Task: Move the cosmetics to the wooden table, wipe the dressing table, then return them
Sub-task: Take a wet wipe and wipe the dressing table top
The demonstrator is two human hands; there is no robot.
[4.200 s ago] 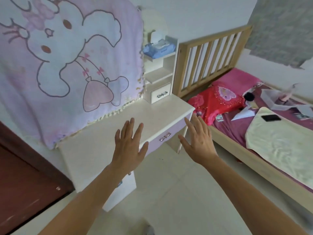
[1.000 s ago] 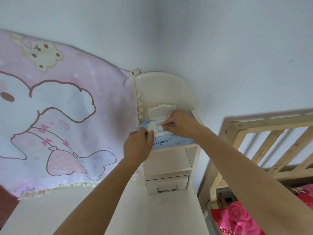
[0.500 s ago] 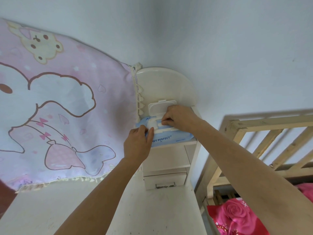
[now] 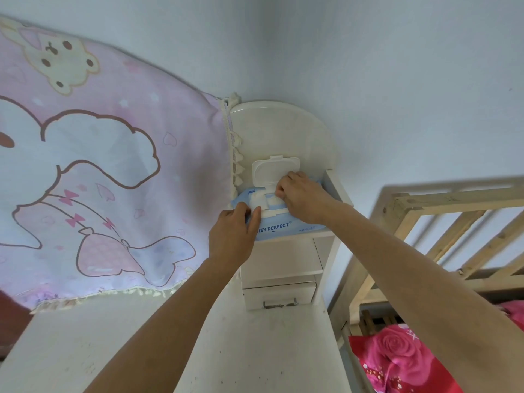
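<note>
A blue wet-wipe pack [image 4: 286,227] lies on the top shelf of the white dressing table's side unit [image 4: 283,262]. Its white flip lid [image 4: 275,173] stands up. My left hand [image 4: 232,236] presses on the pack's left front corner, thumb near the opening. My right hand [image 4: 300,195] is over the opening, fingers pinched on a white wipe [image 4: 270,200] that sticks out of it. The dressing table top [image 4: 255,350] below is bare and white, with no cosmetics in sight.
A pink cartoon blanket [image 4: 99,180] hangs over the mirror side at left. A small drawer [image 4: 279,295] sits under the shelves. A wooden bed frame [image 4: 442,231] and a red rose-print cushion [image 4: 397,361] are at right.
From open hands over the bare table, I have looked up and reached to the wipe pack. In the last second my right hand's pinch on the wipe shifted slightly; the left stays put.
</note>
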